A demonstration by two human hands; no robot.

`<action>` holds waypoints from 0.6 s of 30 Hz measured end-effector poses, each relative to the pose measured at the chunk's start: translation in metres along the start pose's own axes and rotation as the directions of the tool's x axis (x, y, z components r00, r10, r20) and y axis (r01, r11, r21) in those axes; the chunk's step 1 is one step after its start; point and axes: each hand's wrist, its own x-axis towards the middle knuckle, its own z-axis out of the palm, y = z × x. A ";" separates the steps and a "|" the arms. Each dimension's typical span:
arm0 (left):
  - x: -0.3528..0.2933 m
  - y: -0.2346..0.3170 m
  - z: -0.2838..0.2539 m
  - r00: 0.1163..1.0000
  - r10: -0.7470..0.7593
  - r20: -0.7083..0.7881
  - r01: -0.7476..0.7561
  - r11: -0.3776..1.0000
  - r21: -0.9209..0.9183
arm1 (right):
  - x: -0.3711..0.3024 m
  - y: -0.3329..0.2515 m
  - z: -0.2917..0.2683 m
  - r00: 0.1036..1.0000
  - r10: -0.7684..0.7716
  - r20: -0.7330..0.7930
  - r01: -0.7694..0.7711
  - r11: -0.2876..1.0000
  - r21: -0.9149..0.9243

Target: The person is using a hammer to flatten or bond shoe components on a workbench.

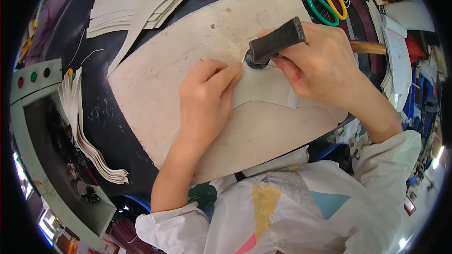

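Right hand [325, 63] is wrapped shut around a hammer [278, 42], choked up near the head; dark metal head points down-left and its round face sits on the pale cut piece [263, 89], wooden handle end sticks out to the right past the wrist. Left hand [207, 99] lies flat, palm down, fingers [226, 77] extended and pressed on the left edge of the same piece, fingertips just beside the hammer face, gripping nothing. The piece lies on a large beige work board [188, 47], centre of the bench [99, 108], between the two hands; a strip of tape shows on its right part. Left forearm comes up from the lower edge nearly straight; right forearm enters from the lower right, wrist bent inward, white sleeves pushed back on both. Stack of similar pale cut pieces [127, 14] at top left of the board, another fanned stack [89, 146] at the bench's left edge. Scissors with green and yellow handles [325, 0] lie at the top right, well apart from the hands. Papers [395, 56] far right.
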 end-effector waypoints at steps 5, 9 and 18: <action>-0.002 -0.003 0.003 0.950 0.310 0.043 -0.311 0.923 0.226 | 0.011 0.000 -0.007 0.998 -0.042 0.037 0.043 0.999 -0.007; -0.004 -0.005 0.001 0.965 0.260 0.038 -0.262 0.957 0.127 | 0.015 -0.001 -0.007 0.993 -0.078 0.083 0.083 0.995 -0.061; -0.016 0.001 -0.007 0.991 0.121 0.060 -0.127 0.986 0.105 | 0.006 -0.002 0.005 0.999 -0.048 -0.018 0.048 0.999 0.015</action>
